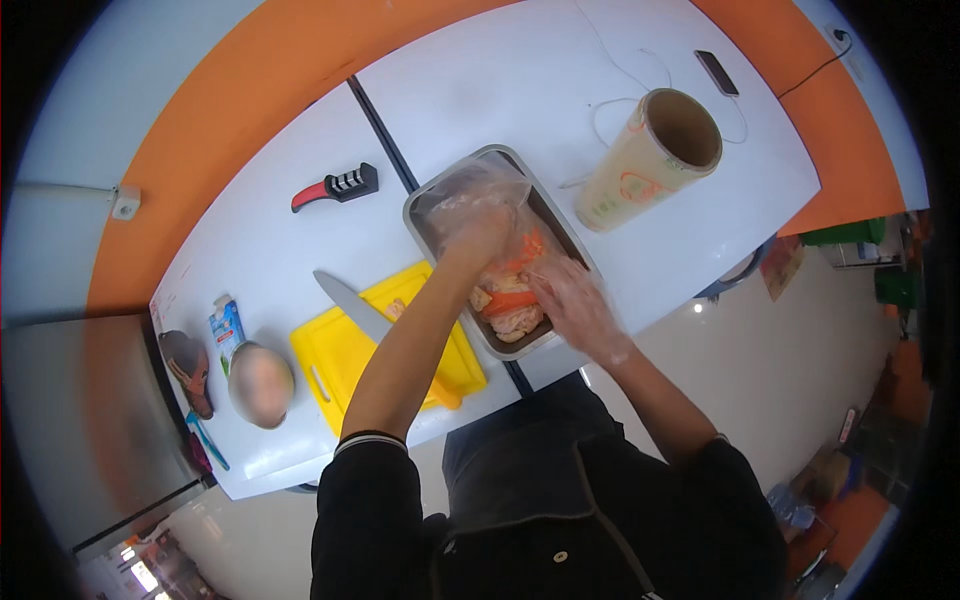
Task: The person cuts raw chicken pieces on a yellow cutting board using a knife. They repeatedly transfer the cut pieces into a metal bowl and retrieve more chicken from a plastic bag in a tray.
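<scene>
A rectangular metal pan stands on the white table, with pieces of what looks like raw meat and orange strips in it. Over its far part lies a clear plastic bag. My left hand is in or under the bag's film, its fingers blurred and partly hidden. My right hand, seemingly in a thin clear glove, rests over the pan's right side with its fingers at the bag and the meat; whether it grips anything is unclear. Left of the pan, a knife lies across a yellow cutting board, partly behind my left forearm.
A large roll of plastic film stands right of the pan. A phone and a thin cable lie beyond it. A knife sharpener is at the far left. Nearer are a carton, a round bowl and a dark bag-like item.
</scene>
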